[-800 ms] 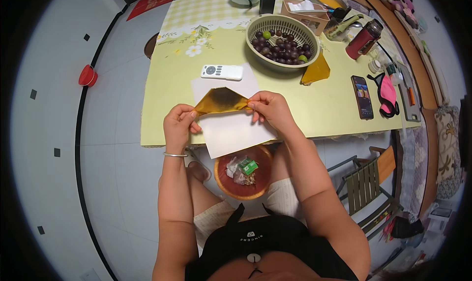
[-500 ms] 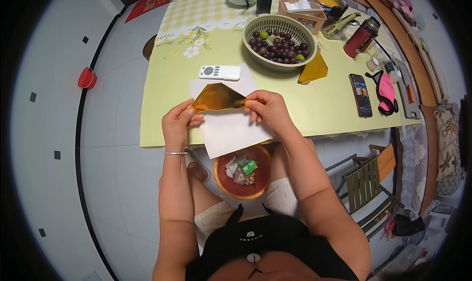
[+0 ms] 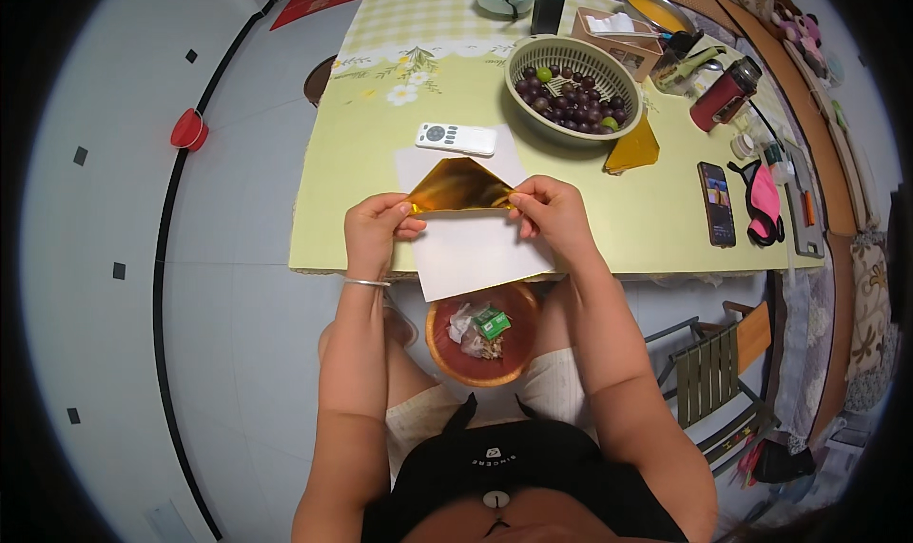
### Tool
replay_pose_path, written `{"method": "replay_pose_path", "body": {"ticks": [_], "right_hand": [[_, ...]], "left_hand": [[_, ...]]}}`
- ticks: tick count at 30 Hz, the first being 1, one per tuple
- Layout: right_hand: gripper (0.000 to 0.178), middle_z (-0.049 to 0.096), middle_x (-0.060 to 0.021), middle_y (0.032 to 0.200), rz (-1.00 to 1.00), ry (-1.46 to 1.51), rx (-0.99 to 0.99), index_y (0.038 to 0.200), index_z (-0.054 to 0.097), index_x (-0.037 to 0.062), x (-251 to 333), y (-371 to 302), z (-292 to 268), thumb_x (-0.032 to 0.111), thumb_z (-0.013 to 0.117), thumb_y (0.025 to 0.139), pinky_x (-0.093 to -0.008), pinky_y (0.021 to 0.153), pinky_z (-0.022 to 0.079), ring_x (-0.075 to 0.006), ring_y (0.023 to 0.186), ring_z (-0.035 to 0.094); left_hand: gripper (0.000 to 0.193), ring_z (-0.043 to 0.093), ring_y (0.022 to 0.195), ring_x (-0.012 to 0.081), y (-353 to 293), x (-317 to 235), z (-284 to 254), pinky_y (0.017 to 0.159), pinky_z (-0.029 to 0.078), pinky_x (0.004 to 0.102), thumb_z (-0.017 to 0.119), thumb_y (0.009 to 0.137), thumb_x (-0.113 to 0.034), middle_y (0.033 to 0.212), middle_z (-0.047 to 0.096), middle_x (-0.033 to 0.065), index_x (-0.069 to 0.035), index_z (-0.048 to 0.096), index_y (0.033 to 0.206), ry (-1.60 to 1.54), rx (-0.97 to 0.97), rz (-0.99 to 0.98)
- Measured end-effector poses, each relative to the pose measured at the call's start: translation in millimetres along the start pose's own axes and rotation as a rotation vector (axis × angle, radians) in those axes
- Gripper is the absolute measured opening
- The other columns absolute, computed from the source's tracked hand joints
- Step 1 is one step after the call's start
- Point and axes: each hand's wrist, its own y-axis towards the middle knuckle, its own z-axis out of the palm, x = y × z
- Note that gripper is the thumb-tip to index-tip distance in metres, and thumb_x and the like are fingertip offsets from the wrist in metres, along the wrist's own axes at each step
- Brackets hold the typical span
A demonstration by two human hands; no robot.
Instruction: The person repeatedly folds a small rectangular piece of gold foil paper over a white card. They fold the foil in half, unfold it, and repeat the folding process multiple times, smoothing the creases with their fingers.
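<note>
The left grip (image 3: pixel 377 223) and right grip (image 3: pixel 552 216) each pinch one end of a folded gold sheet (image 3: pixel 461 187), which spans between them. Its dark patch has given way to a brown-gold sheen; the outline looks alike, so probably only its tilt has altered and the work is no further along. Beneath the grips, white paper (image 3: pixel 480 258) lies on the bench (image 3: pixel 333 229); beyond them, a remote (image 3: pixel 457 140), then rightward another gold piece (image 3: pixel 635 149) beside a colander (image 3: pixel 601 66) of grapes (image 3: pixel 575 106).
</note>
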Motion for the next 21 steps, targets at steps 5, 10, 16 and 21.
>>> {"method": "replay_pose_path", "body": {"ticks": [5,10,16,21], "right_hand": [[0.008,0.069,-0.0031,0.078,0.012,0.013,0.006,0.098,0.072,-0.0010,-7.6,1.8,-7.0,0.005,0.071,0.094,-0.0198,0.054,0.046,-0.0060,0.060,0.060],[0.015,0.066,0.0009,0.077,-0.031,0.018,0.007,0.107,0.072,-0.0002,-16.0,5.9,-12.2,0.003,0.072,0.092,-0.0179,0.058,0.045,-0.0046,0.063,0.056],[0.013,0.066,0.0005,0.083,-0.107,0.162,0.025,0.104,0.071,0.0016,-9.4,-0.6,-6.3,0.000,0.070,0.092,-0.0183,0.059,0.045,-0.0052,0.065,0.058],[0.012,0.068,-0.0007,0.087,-0.158,0.009,0.060,0.097,0.076,0.0019,-19.6,-1.4,-15.2,-0.002,0.068,0.088,-0.0208,0.062,0.047,-0.0071,0.073,0.062]], "left_hand": [[0.016,0.075,0.074,0.0199,0.5,0.5,-3.7,0.063,0.062,0.0254,0.064,0.096,0.001,0.094,0.073,0.0152,0.009,0.067,0.110,-0.078,0.046,-0.059],[0.015,0.074,0.071,0.0192,2.0,3.1,-10.5,0.061,0.062,0.0263,0.066,0.094,0.002,0.090,0.073,0.0132,0.007,0.067,0.108,-0.028,0.088,-0.047],[0.017,0.071,0.065,0.0175,6.8,4.5,-22.1,0.057,0.060,0.0267,0.067,0.092,0.002,0.084,0.072,0.0124,0.003,0.063,0.109,-0.195,0.191,-0.133],[0.023,0.072,0.066,0.0182,9.0,6.9,-20.6,0.059,0.060,0.0270,0.068,0.092,0.001,0.088,0.072,0.0145,0.003,0.061,0.113,-0.158,0.222,-0.114]]}}
